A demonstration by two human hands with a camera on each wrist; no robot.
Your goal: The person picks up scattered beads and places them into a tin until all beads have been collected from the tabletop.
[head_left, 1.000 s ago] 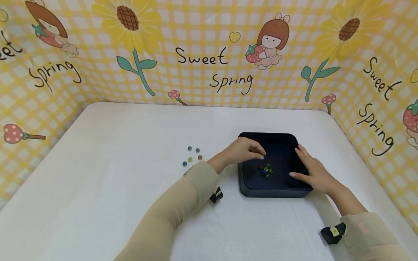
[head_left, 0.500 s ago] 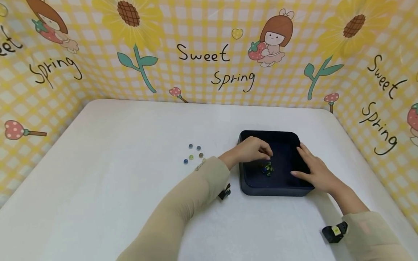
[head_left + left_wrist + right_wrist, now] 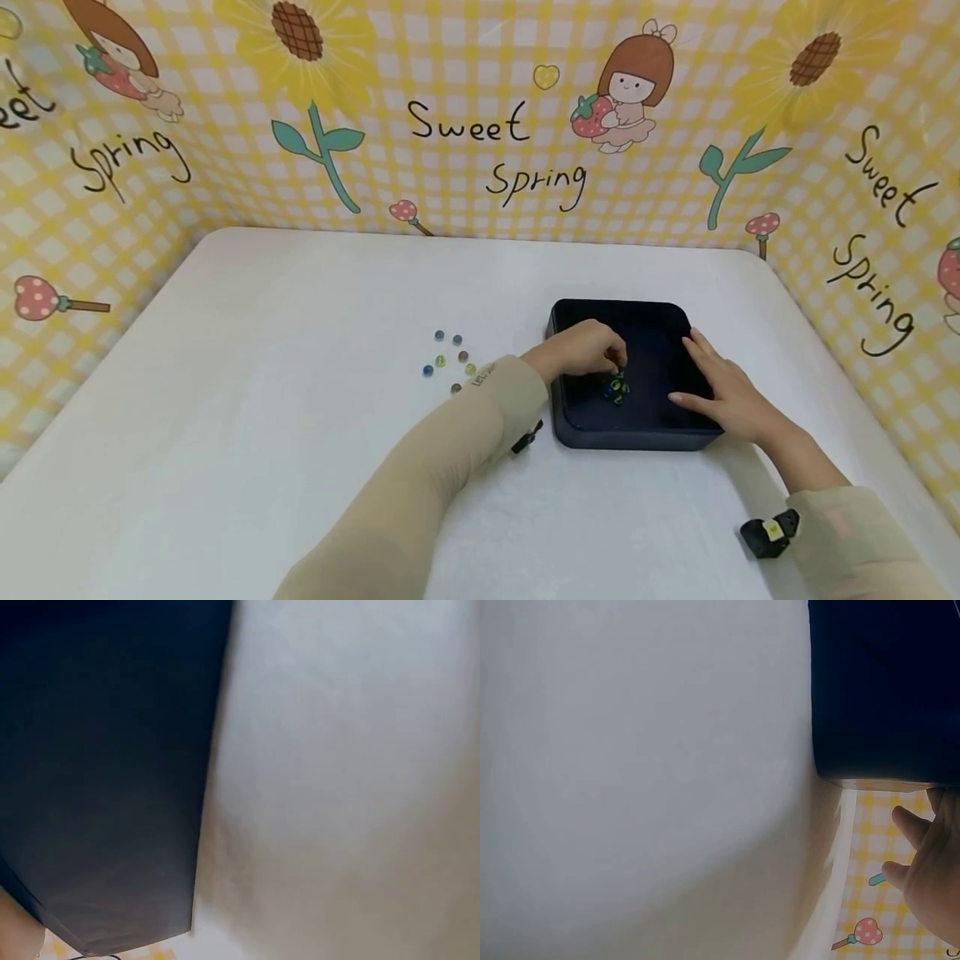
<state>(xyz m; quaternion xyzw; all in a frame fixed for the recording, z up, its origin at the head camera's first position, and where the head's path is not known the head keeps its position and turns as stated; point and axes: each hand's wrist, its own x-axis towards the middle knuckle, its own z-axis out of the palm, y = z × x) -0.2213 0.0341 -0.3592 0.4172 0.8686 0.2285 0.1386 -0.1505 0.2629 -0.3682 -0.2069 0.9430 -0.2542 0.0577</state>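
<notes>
In the head view a dark navy tray (image 3: 637, 440) with raised walls stands on the white table. My left hand (image 3: 587, 346) reaches over its left wall, fingers bent down, pinching a small glass marble (image 3: 621, 369) just above the tray floor. Right below the fingertips lies a cluster of green and blue marbles (image 3: 617, 390). My right hand (image 3: 723, 398) rests on the tray's right wall with fingers spread and the thumb reaching inside. The right wrist view shows these fingers (image 3: 911, 825) extended beside the tray (image 3: 885, 690). The left wrist view shows mostly the tray's outer side (image 3: 105, 787).
Left of the tray, several loose marbles (image 3: 441, 361) lie on the white table (image 3: 262, 375), partly beside the left sleeve (image 3: 480, 425). A black wrist camera (image 3: 768, 534) sits at the right cuff. Yellow checked cloth (image 3: 465, 50) walls in the table.
My left hand has moved right and lower into the tray, its fingertips now close to the marble cluster. More table marbles show beside the sleeve. The right hand stays on the tray wall.
</notes>
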